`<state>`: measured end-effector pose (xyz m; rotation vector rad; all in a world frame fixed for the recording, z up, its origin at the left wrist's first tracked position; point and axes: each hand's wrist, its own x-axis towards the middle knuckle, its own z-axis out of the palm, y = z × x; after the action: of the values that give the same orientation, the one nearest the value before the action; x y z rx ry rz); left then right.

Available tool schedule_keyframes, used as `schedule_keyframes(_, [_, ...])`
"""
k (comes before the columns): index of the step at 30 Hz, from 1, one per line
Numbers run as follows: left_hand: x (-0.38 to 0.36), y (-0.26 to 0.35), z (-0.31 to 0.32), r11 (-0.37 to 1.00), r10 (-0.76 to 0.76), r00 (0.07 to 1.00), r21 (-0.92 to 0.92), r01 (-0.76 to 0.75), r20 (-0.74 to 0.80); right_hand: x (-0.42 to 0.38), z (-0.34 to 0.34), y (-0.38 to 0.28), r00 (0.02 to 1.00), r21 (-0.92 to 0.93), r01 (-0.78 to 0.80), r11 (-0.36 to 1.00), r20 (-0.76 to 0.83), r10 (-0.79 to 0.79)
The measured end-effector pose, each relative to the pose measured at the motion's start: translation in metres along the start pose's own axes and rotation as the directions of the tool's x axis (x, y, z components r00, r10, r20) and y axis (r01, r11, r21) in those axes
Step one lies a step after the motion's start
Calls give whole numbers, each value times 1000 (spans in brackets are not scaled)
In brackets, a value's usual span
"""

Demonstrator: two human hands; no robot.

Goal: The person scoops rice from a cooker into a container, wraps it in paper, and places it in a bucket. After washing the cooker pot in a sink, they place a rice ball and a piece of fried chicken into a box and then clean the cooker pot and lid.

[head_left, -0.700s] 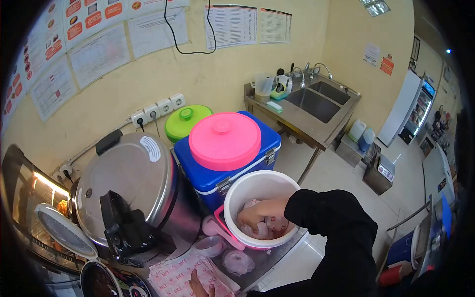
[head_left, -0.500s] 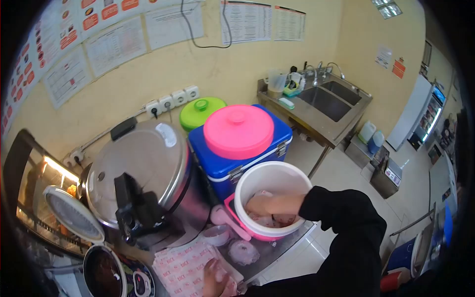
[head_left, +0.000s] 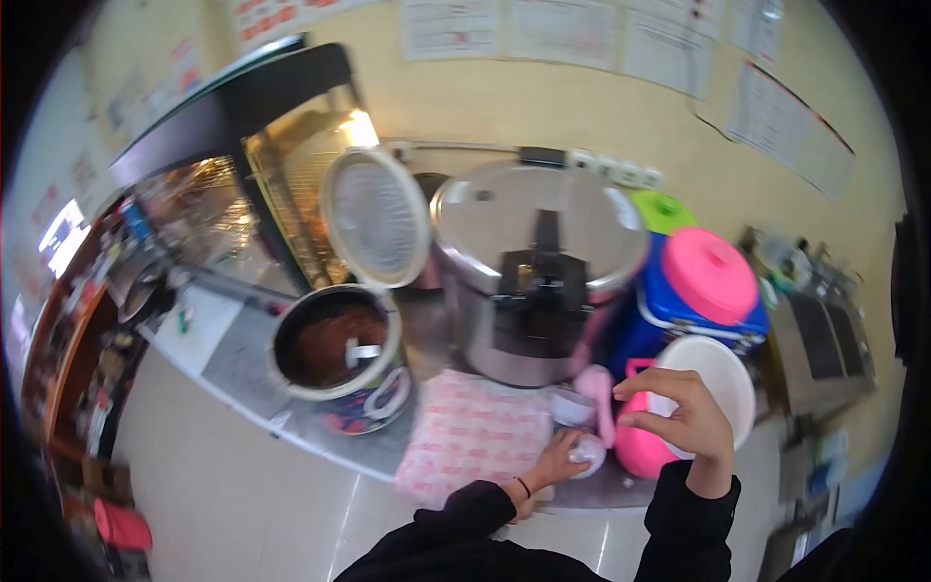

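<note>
My left hand (head_left: 553,460) is closed on a small clear plastic item (head_left: 586,453) at the right edge of the printed paper sheets (head_left: 475,432). My right hand (head_left: 687,415) is raised in front of the white-and-pink bucket (head_left: 735,383), its thumb and index finger apart with nothing visible between them. A pink scoop (head_left: 599,393) and a small clear bowl (head_left: 570,408) lie between the papers and the bucket. Left of the papers, a patterned pot (head_left: 335,400) stands open with dark brown contents and a light utensil in it.
A large steel cooker (head_left: 485,330) stands behind the papers. The blue cooler (head_left: 630,325) with a pink lid (head_left: 713,274) is at its right. A lit glass display cabinet (head_left: 281,194) stands back left, and a sink (head_left: 819,335) at far right.
The view has swung left. My right hand has come out of the bucket and is now raised before it. My left hand has moved from the papers to the clear plastic item.
</note>
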<state>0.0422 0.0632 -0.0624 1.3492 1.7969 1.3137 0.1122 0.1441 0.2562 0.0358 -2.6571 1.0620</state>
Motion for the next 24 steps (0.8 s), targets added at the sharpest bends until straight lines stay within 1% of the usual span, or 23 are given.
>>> schedule_keyframes(1, [-11,2,-10,921,-165,986,-362,145,-25,14,13,-6,1000,63,26,998,-6,-26])
schedule_keyframes(2, [-25,16,-35,748,-349,934,-580,324,73,29,25,-11,999,113,46,993,-17,-45])
schedule_keyframes(3, [-42,19,-56,597,-263,951,-747,292,161,51,44,-17,991,137,134,981,-13,-134])
schedule_keyframes(4, [-61,23,-74,390,-270,940,-869,304,208,76,68,-24,979,156,204,967,-13,-204])
schedule_keyframes(5, [-80,28,-93,160,-276,927,-939,305,254,103,97,-29,963,169,269,948,-18,-270])
schedule_keyframes(6, [-102,31,-111,-108,-392,866,-951,291,310,132,131,-28,938,98,345,933,7,-348])
schedule_keyframes(7, [-120,16,-122,-264,-157,950,-938,224,271,164,168,-24,905,23,423,906,37,-423])
schedule_keyframes(8, [-140,-6,-128,-420,77,980,-886,196,181,189,204,-23,905,0,422,906,64,-422])
schedule_keyframes(9, [-160,-20,-140,-560,289,956,-801,211,50,216,238,-19,923,-236,353,905,246,-295])
schedule_keyframes(10, [-181,-34,-152,-587,257,966,-791,171,18,233,267,-13,926,-453,359,816,283,-250])
schedule_keyframes(11, [-202,-40,-169,-613,224,975,-779,131,-13,248,297,0,929,-602,359,714,305,-209])
schedule_keyframes(12, [-219,-42,-193,-634,192,981,-768,92,-40,259,305,-8,891,-649,336,683,454,-8])
schedule_keyframes(14, [-251,-31,-244,-724,270,959,-674,144,-86,279,337,12,816,-670,209,712,521,251])
schedule_keyframes(16, [-280,-35,-290,-729,166,981,-682,54,-99,301,329,-3,817,-706,204,678,504,279])
schedule_keyframes(17, [-294,-42,-308,-675,17,995,-736,-61,-98,310,325,-7,874,-713,218,666,447,193])
schedule_keyframes(18, [-304,-49,-324,-600,-130,985,-783,-166,-110,320,324,-11,917,-724,231,650,385,102])
schedule_keyframes(19, [-310,-54,-340,-408,-261,959,-887,-215,-112,330,329,-11,939,-735,249,631,341,28])
schedule_keyframes(20, [-314,-58,-355,-196,-385,913,-954,-226,-137,336,335,-12,921,-740,289,608,389,36])
schedule_keyframes(21, [-314,-61,-368,27,-492,850,-980,-198,-186,343,340,-17,901,-741,327,586,432,45])
schedule_keyframes(22, [-313,-63,-379,41,-479,857,-980,-193,-188,349,346,-22,878,-739,365,566,475,55])
schedule_keyframes(24, [-305,-66,-396,65,-447,871,-979,-195,-203,361,354,-29,876,-740,407,536,481,-2])
